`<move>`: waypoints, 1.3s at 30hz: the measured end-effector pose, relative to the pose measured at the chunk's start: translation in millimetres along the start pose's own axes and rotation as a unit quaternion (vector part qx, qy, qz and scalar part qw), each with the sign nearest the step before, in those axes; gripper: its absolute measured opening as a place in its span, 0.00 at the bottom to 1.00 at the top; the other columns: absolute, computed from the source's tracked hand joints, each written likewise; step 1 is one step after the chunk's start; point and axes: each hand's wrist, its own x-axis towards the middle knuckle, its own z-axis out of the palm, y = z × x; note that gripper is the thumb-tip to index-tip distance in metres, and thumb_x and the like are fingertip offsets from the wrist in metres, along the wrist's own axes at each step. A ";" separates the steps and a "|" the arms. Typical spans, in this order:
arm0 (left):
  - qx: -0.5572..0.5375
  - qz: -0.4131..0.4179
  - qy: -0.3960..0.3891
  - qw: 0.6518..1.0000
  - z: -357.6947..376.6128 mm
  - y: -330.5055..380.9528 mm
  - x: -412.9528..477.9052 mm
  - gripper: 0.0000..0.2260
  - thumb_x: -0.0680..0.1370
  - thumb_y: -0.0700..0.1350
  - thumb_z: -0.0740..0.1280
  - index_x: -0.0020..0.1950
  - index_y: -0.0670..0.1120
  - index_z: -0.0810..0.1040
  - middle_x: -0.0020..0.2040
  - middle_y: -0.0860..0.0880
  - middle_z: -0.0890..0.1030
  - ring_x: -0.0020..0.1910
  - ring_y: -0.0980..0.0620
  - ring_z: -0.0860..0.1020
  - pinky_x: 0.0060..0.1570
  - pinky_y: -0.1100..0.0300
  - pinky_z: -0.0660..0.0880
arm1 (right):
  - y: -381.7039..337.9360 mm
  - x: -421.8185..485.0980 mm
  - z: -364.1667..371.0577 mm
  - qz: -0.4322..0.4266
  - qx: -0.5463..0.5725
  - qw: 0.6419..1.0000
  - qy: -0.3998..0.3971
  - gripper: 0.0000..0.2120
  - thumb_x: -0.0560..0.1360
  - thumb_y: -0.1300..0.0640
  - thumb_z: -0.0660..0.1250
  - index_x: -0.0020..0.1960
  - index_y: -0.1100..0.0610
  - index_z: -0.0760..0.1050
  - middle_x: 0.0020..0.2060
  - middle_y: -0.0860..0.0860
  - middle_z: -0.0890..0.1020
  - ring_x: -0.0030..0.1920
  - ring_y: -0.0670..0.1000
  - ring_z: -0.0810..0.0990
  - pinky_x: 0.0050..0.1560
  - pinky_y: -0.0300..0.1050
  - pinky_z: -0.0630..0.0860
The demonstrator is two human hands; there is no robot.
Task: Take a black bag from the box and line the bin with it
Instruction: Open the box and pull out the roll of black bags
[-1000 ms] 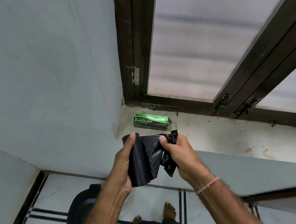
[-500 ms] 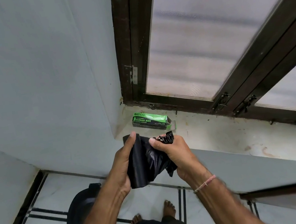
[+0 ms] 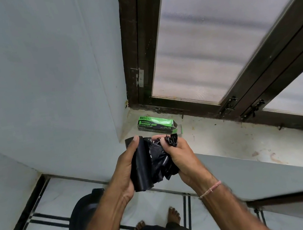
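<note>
- The left hand [image 3: 127, 169] holds a black bag [image 3: 150, 164] at chest height, its fingers [image 3: 134, 143] wrapped around the smooth, rolled left part, thumb pressed along the top edge.
- The right hand [image 3: 184, 159] is closed on the crumpled right part of the same bag, and a loose tuft of plastic sticks up between its thumb and forefinger.
- The bag spans the gap between the two hands, with its lower corner hanging just below the left palm.
- A thin pink thread is tied around the right wrist [image 3: 211, 189].
- Just beyond the fingers, a green and black box [image 3: 156, 124] marked "garbage bags" lies flat on the stained window sill [image 3: 229, 142], its right end flap open.
- Behind the box stands a dark wooden window frame [image 3: 133, 48] with frosted panes.
- Below the left forearm, a black round bin [image 3: 83, 215] sits on the tiled floor [image 3: 44, 219], close to the pale wall [image 3: 34, 83]; its inside cannot be made out.
- Bare feet [image 3: 173, 216] rest on the floor beneath the hands, to the right of the bin.
</note>
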 end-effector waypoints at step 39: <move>0.027 0.039 -0.040 0.998 -10.7 -2.4 6.7 0.19 0.79 0.55 0.69 0.60 0.41 0.84 0.57 0.35 0.85 0.57 0.37 0.84 0.58 0.42 0.81 | -4.3 -2.5 -8.7 0.005 -0.049 0.995 -0.087 0.14 0.80 0.53 0.73 0.39 0.60 0.82 0.36 0.59 0.86 0.37 0.57 0.85 0.38 0.49 0.81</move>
